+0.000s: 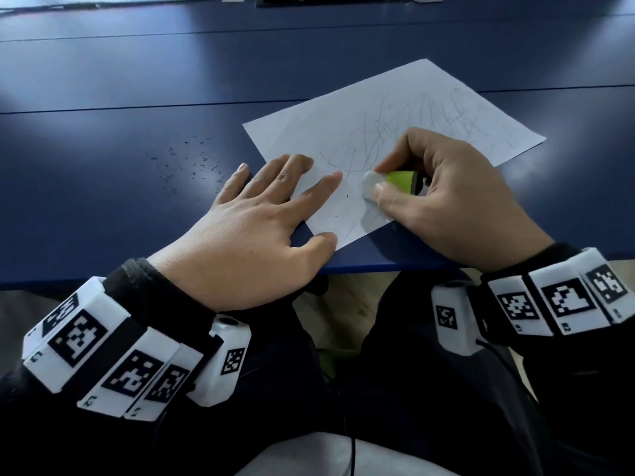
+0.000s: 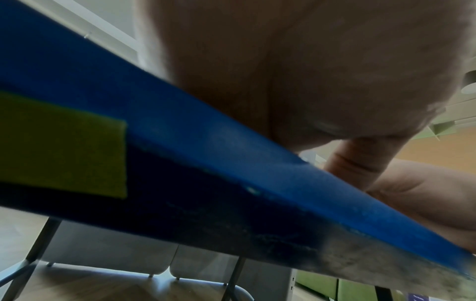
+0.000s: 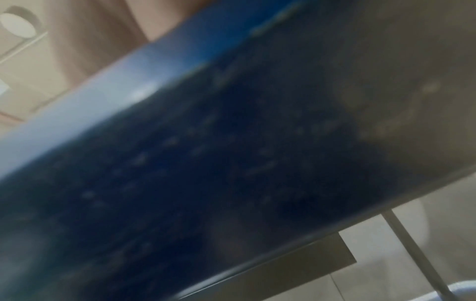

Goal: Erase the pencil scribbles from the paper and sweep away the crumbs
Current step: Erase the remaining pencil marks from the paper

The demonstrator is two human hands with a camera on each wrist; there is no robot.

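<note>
Paper (image 1: pixel 395 132): one white rectangular sheet, thin and flat, lay skewed on the table (image 1: pixel 137 80) near its front edge. Pencil scribbles (image 1: pixel 429 125), grey looping lines, covered the far and middle parts of the sheet; the near corner bore only faint marks.

Eraser (image 1: pixel 372 185): a white block, rounded at its worn end, set in a lime-green sleeve (image 1: pixel 400 180); its white end touched the paper.

Right hand (image 1: pixel 453 207): fingers and thumb curled round the eraser, pinching it at the sleeve.

Left hand (image 1: pixel 261 231): fingers straight and spread, laid flat, pressing the near left edge of the sheet, the little finger on bare tabletop.

Crumbs (image 1: pixel 192 163): small dark flecks, scattered loosely on the table to the left of the paper, apart from it.

Table: dark blue, smooth, faintly glossy, with straight seams across it; a bright blue edge band showed in the left wrist view (image 2: pixel 231 163).

Wrist units (image 1: pixel 103 352): white blocks with black square markers, worn over black sleeves.
</note>
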